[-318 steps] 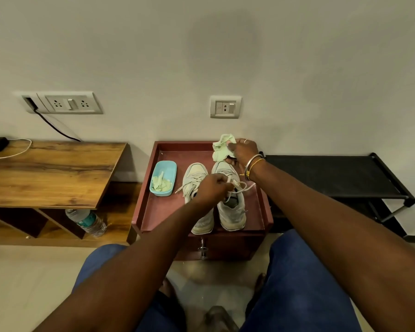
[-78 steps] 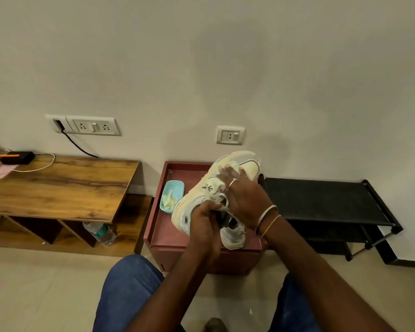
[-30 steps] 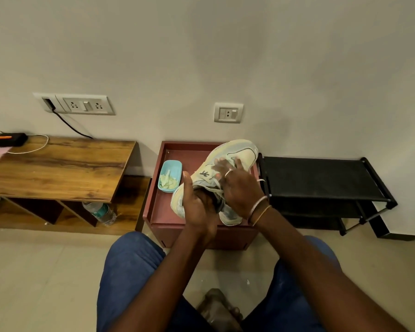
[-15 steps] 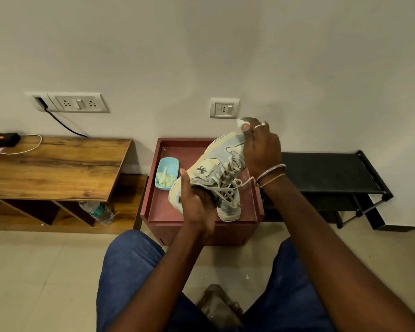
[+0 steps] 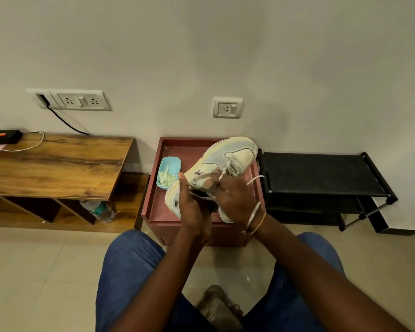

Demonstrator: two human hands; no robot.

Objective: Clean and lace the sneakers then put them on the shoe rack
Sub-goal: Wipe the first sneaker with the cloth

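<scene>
Above the red worktop (image 5: 158, 212), the sneaker (image 5: 228, 153) points toward 1 o'clock, left hand (image 5: 192, 208) fingers clamped round its heel, right hand (image 5: 235, 200) fingers pinching a lace (image 5: 255, 179). Light and soft-sided, likely; the stiffer heel seems the surest hold.

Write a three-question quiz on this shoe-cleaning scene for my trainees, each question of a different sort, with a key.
1. Multiple choice: the blue dish sits on A) the wooden table, B) the red stand, C) the floor.
2. True or false: the left hand and the right hand are both on the raised sneaker.
3. Fill in: in view, the black shoe rack stands on the red stand's ____ side.

Key: 1 B; 2 true; 3 right.
</scene>
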